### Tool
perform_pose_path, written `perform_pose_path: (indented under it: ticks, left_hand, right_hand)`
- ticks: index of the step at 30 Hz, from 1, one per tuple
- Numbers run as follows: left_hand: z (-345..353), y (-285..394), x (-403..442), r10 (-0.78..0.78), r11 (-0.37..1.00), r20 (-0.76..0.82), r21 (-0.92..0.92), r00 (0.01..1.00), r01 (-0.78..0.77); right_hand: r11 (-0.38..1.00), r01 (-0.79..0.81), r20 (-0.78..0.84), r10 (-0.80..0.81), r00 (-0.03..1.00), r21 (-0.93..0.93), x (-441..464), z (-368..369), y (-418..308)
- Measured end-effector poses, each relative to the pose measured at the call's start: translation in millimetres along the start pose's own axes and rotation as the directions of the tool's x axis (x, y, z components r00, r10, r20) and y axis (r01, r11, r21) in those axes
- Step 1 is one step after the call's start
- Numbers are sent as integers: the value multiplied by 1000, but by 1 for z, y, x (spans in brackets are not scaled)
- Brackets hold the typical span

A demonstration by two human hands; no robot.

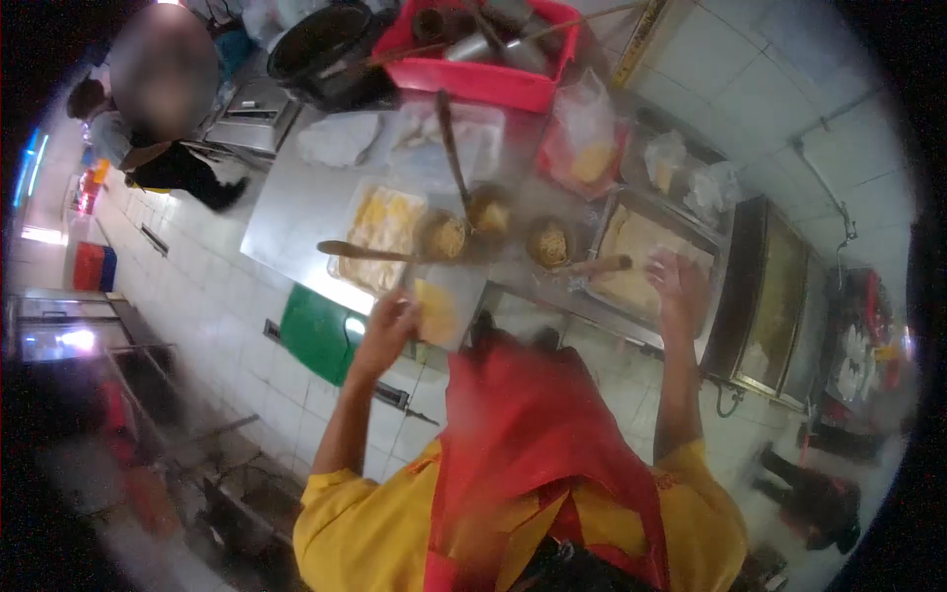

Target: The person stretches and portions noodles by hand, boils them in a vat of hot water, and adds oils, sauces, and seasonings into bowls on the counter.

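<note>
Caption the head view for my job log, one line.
Left hand holds a yellow sheet, right hand at a shallow tray, three long-handled vessels between them.

Left hand (395,318): held forward, fingers curled.
Right hand (678,280): farther forward, fingers loosely extended, slightly blurred.
Forearms (677,380): bare, reaching out from the body, well apart.

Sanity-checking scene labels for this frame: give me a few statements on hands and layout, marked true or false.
1. The left hand is at the yellow piece. True.
2. The right hand is over the red bin. False: it is over the tray at the right.
3. The black pot is left of the red bin. True.
4. The three wooden handles all point the same way. False: one points away from the person, one left, one right.
</note>
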State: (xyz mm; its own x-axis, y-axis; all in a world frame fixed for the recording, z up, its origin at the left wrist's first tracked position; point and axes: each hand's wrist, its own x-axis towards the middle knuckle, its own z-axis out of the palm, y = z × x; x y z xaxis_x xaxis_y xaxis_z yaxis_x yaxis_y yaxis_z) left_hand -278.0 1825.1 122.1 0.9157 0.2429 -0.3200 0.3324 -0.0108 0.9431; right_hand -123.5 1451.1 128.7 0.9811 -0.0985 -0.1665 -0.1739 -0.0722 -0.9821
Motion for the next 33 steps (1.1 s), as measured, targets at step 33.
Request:
perform_pose_path:
  ticks: [33]
  left_hand:
    - [5, -50, 49, 627, 673, 343, 214, 700, -708]
  right_hand:
    - [825, 413, 614, -104, 782, -386, -21, 119, -24]
